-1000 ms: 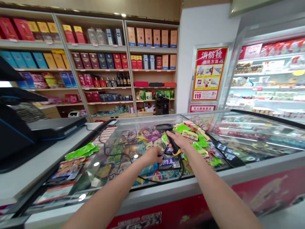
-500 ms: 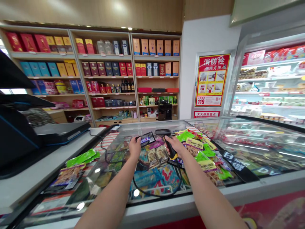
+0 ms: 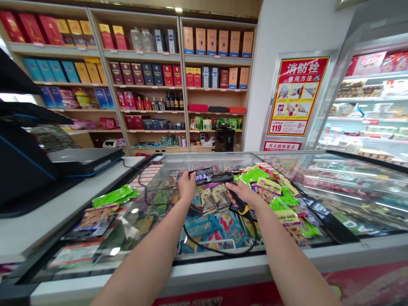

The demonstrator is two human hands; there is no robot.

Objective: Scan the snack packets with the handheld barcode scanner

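My left hand (image 3: 187, 186) pinches the left end of a dark snack packet (image 3: 204, 174) above the glass lid. In my right hand (image 3: 244, 193) is a black and yellow barcode scanner (image 3: 237, 199), gripped by its handle. The scanner's head is tilted left and lies close to the packet's right end; whether they touch I cannot tell. A black cable (image 3: 219, 251) loops from the handle across the glass freezer top (image 3: 178, 159). Just right of my right hand spreads a pile of snack packets (image 3: 269, 187), green, yellow and brown.
More snack packets (image 3: 98, 216) lie on the glass at the left. A counter (image 3: 22, 229) with a black scale (image 3: 83, 159) borders the freezer there. Behind stand shelves (image 3: 140, 91) of boxes and bottles, and a lit display fridge (image 3: 376, 106) is at the right.
The scanner's head has turned toward the packet and come nearer to it, its handle now slanting down to the right. The whole view has tilted downward.
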